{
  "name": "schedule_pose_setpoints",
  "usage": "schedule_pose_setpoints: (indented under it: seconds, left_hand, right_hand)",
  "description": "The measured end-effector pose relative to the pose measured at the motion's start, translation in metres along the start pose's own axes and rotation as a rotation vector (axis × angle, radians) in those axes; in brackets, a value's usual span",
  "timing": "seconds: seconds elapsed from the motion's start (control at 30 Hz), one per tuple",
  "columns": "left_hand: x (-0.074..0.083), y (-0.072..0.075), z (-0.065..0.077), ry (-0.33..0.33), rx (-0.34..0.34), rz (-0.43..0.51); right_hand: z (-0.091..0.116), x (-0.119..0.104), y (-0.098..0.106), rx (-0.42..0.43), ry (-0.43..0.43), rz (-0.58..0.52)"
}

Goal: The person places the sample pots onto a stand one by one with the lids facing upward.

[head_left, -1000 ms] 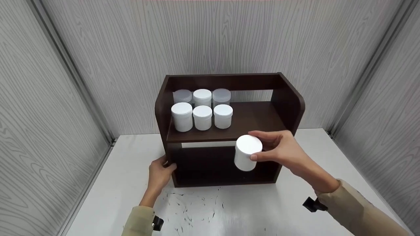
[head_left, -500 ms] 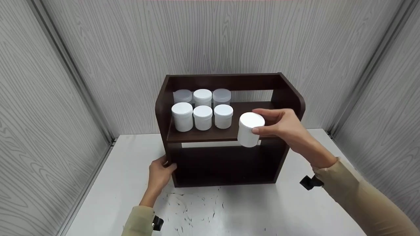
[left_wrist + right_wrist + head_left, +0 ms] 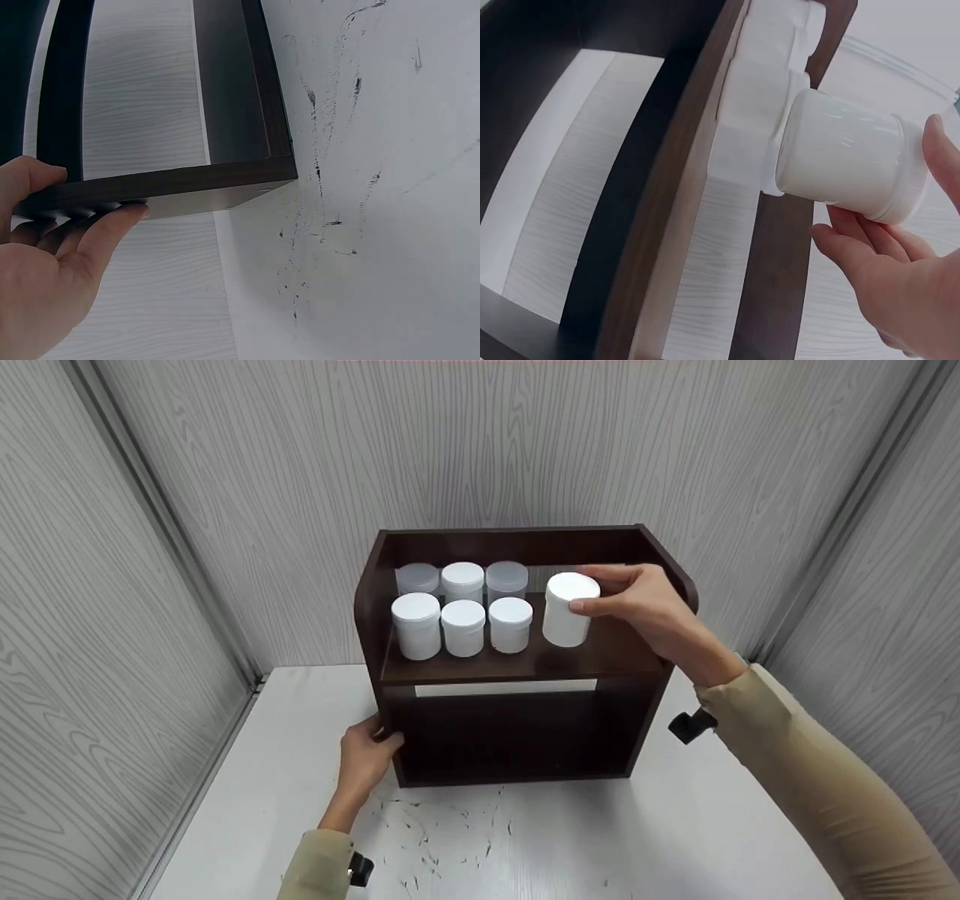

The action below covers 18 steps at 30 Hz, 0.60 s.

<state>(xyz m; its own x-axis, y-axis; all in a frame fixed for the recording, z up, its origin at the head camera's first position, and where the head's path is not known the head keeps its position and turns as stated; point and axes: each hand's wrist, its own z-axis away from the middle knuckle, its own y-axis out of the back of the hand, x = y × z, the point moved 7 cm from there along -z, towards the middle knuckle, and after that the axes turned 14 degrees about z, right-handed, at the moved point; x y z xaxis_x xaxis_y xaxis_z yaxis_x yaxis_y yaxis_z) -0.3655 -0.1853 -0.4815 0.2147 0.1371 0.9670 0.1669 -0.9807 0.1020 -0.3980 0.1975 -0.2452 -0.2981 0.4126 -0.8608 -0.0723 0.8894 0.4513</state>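
Note:
My right hand [image 3: 637, 604] grips a white lidded jar [image 3: 568, 615] near its lid, thumb on the near side. In the head view the jar overlaps the right part of the upper shelf; in the right wrist view the jar [image 3: 847, 154] hangs off the board in the grip. My left hand [image 3: 365, 757] holds the left side panel of the dark brown shelf unit [image 3: 517, 669] low down. The left wrist view has the thumb and fingers on either side of that panel's edge [image 3: 187, 178].
Three white jars [image 3: 463, 628] stand in the upper shelf's front row. Behind them are a white jar [image 3: 463, 579] and two greyish translucent jars [image 3: 507, 577]. Dark scuff marks [image 3: 424, 840] streak the white table [image 3: 300, 720]. Grey wood-patterned walls enclose three sides.
The right hand has lifted the white jar from in front of the lower compartment to the height of the upper shelf. The left hand keeps its hold on the panel.

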Motion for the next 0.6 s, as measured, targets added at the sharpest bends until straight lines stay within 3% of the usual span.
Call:
schedule_pose_setpoints:
  seconds: [0.33, 0.6]
  left_hand:
    - [-0.001, -0.001, 0.000, 0.009, 0.002, 0.005]
    - [-0.001, -0.003, 0.001, -0.012, -0.011, 0.005]
  right_hand:
    - [-0.028, 0.015, -0.001, -0.013, -0.099, 0.032]
    - [-0.045, 0.025, -0.005, -0.005, -0.104, 0.056]
